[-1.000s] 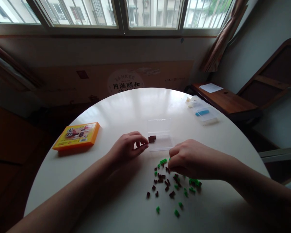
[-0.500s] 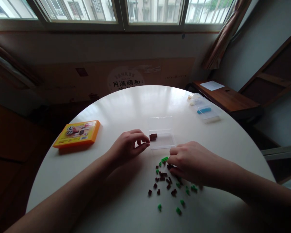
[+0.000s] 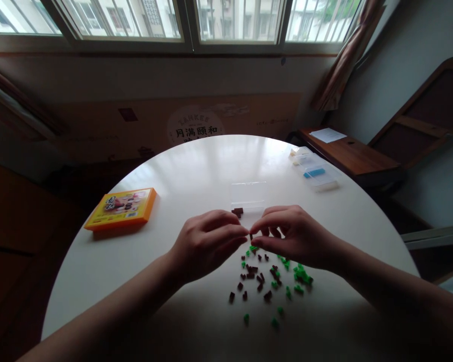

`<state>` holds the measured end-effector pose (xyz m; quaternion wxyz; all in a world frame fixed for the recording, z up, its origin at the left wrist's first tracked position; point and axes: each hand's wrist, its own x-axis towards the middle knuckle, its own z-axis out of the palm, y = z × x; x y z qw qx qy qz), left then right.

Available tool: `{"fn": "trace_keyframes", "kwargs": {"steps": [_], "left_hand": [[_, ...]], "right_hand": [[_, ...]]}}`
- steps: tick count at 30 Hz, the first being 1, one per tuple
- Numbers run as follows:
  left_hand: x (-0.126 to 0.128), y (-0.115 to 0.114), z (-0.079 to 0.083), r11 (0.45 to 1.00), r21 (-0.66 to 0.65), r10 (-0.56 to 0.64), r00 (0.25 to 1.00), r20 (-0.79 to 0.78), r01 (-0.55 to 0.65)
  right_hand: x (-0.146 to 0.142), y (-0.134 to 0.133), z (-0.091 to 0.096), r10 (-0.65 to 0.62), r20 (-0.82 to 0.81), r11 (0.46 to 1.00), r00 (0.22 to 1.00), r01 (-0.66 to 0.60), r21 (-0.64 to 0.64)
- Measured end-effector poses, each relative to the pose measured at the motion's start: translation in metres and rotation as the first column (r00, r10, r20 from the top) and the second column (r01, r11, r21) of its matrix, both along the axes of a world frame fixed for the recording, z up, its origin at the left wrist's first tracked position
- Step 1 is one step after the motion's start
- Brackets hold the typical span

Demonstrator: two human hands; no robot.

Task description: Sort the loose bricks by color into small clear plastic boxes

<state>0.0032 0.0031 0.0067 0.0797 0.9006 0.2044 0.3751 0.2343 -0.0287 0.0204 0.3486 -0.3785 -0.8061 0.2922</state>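
Observation:
Over the near side of the clear plastic case, my two hands come together fingertip to fingertip. My right hand pinches a small dark brown building brick between thumb and forefinger. Beside that brick, the fingers of my left hand are pressed together; whether they grip anything is hidden. Brown ridged bricks sit in the left part of the case, whose lid lies folded back. Below my hands are scattered loose brown bricks and green bricks.
A yellow-orange box lies at the left of the round white table. At the far right edge are clear plastic cases, one with a blue piece inside. A wooden stand with paper is beyond.
My right hand has risen from the scattered bricks with a brown brick and moved up and left. My left hand has shifted right and slightly down to meet it.

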Motion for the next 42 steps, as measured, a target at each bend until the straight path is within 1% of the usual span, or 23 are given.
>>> {"fn": "trace_keyframes", "kwargs": {"steps": [4, 7, 10, 13, 17, 20, 23, 25, 27, 29, 32, 34, 37, 42], "left_hand": [[0.002, -0.005, 0.0, 0.998, 0.044, -0.048, 0.998, -0.03, 0.049], [0.002, -0.004, 0.0, 0.996, 0.073, -0.057, 0.998, -0.033, 0.06], [0.003, -0.004, -0.001, 0.992, 0.114, -0.05, 0.999, -0.001, 0.049], [0.004, -0.003, 0.0, 0.987, 0.147, -0.068, 0.998, 0.019, 0.064], [0.004, -0.004, 0.0, 0.984, 0.147, -0.099, 0.995, -0.018, 0.1], [0.004, -0.004, 0.0, 0.983, 0.149, -0.102, 0.994, -0.045, 0.108], [0.003, -0.002, -0.001, 0.985, 0.139, -0.094, 0.994, -0.063, 0.102], [0.001, 0.001, -0.002, 0.989, 0.133, -0.058, 0.997, -0.051, 0.064], [-0.002, 0.006, -0.004, 0.997, 0.081, 0.011, 1.0, -0.028, -0.009], [-0.004, 0.014, -0.008, 0.995, -0.031, 0.096, 0.995, -0.021, -0.096], [-0.005, 0.024, -0.015, 0.954, -0.191, 0.221, 0.972, -0.081, -0.233], [-0.004, 0.028, -0.019, 0.919, -0.261, 0.266, 0.954, -0.139, -0.294], [-0.003, 0.03, -0.023, 0.886, -0.33, 0.273, 0.941, -0.198, -0.327], [-0.002, 0.031, -0.026, 0.857, -0.421, 0.221, 0.95, -0.222, -0.297]], "right_hand": [[-0.008, -0.002, -0.006, -0.002, -0.127, 0.996, 0.992, -0.009, -0.084], [-0.01, -0.002, -0.007, 0.004, -0.167, 0.988, 0.986, -0.029, -0.153], [-0.009, -0.001, -0.006, 0.024, -0.185, 0.976, 0.982, -0.063, -0.207], [-0.006, 0.001, -0.004, 0.054, -0.182, 0.967, 0.982, -0.097, -0.235], [-0.003, 0.003, -0.003, 0.092, -0.149, 0.956, 0.985, -0.129, -0.263], [-0.003, 0.004, -0.003, 0.111, -0.121, 0.956, 0.986, -0.14, -0.258], [-0.001, 0.005, -0.002, 0.101, -0.087, 0.962, 0.991, -0.12, -0.244], [0.002, 0.007, -0.002, 0.059, -0.055, 0.974, 0.997, -0.069, -0.214], [0.006, 0.011, -0.003, -0.019, 0.001, 0.99, 1.0, 0.019, -0.143], [0.01, 0.016, -0.005, -0.114, 0.077, 0.992, 0.99, 0.117, -0.041], [0.013, 0.025, -0.011, -0.221, 0.216, 0.975, 0.951, 0.206, 0.088], [0.012, 0.03, -0.015, -0.262, 0.297, 0.963, 0.918, 0.23, 0.139], [0.009, 0.036, -0.021, -0.296, 0.378, 0.953, 0.877, 0.248, 0.172], [0.005, 0.044, -0.028, -0.278, 0.448, 0.961, 0.85, 0.242, 0.136]]}}
